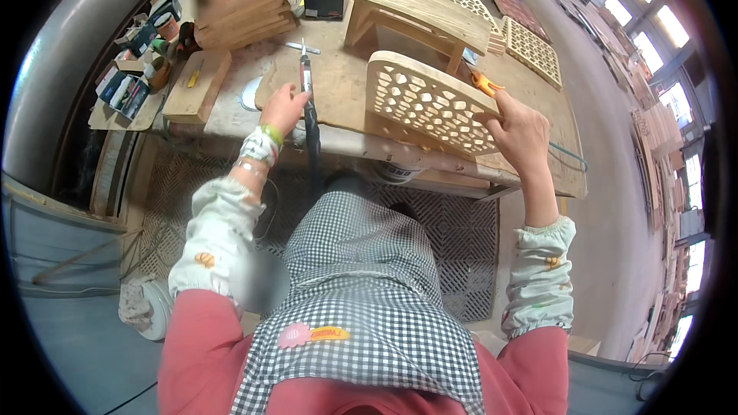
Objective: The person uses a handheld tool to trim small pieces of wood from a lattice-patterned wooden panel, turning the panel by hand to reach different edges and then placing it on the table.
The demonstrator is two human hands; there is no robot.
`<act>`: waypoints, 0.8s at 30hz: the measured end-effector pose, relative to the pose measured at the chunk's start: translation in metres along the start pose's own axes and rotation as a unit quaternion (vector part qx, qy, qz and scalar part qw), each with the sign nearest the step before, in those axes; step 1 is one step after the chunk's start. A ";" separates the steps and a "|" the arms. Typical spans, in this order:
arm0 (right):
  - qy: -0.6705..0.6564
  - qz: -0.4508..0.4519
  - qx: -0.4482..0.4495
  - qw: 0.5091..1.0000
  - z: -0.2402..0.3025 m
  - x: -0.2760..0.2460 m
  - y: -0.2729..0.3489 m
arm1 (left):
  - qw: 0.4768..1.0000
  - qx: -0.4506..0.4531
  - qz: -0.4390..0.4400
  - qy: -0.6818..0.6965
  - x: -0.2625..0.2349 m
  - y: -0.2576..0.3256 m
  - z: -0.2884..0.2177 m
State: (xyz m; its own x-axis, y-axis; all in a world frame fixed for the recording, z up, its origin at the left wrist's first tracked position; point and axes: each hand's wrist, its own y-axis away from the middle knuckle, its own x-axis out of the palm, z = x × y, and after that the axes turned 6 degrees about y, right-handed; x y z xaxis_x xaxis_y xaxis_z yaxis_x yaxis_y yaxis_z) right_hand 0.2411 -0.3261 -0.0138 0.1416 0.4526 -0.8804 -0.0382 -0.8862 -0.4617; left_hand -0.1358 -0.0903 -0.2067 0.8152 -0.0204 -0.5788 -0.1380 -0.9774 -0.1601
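A perforated wooden panel (423,104) is seen at the centre right of the frame, tilted over the near part of the counter (567,127), its rounded corner turned toward the centre. Its right end is grasped by the right hand (524,132), the thumb being laid on the pierced face; whether the panel's lower edge is touching the counter cannot be told. Left of centre, a slim tool (307,81) with a pointed metal tip is grasped by the left hand (283,110), the grip being closed at its side, and a dark length is seen hanging below it toward the counter's front edge. Behind the panel, an orange-handled tool (484,83) is partly hidden, and a low wooden stand (423,11) is set in the upper centre. At the upper left, wooden boards (242,8) are stacked, with a black box (324,5) just beside them. Nearer the left, a yellow cutter (195,75) is laid on a wooden block (201,96), and small boxes (127,96) are grouped near the counter's end. More perforated panels (532,50) are laid at the upper right.
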 end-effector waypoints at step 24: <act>-0.009 0.020 0.004 1.000 0.003 0.020 -0.051 | 0.687 -0.157 0.214 0.676 -0.038 0.088 0.019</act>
State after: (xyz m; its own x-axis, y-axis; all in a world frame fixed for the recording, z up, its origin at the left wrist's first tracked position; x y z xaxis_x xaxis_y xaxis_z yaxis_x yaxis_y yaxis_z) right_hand 0.2433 -0.2721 -0.0080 0.1217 0.4183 -0.9001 -0.0506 -0.9031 -0.4265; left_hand -0.1896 -0.1717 -0.2139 0.5437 -0.2896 0.7878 -0.5734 -0.8136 0.0966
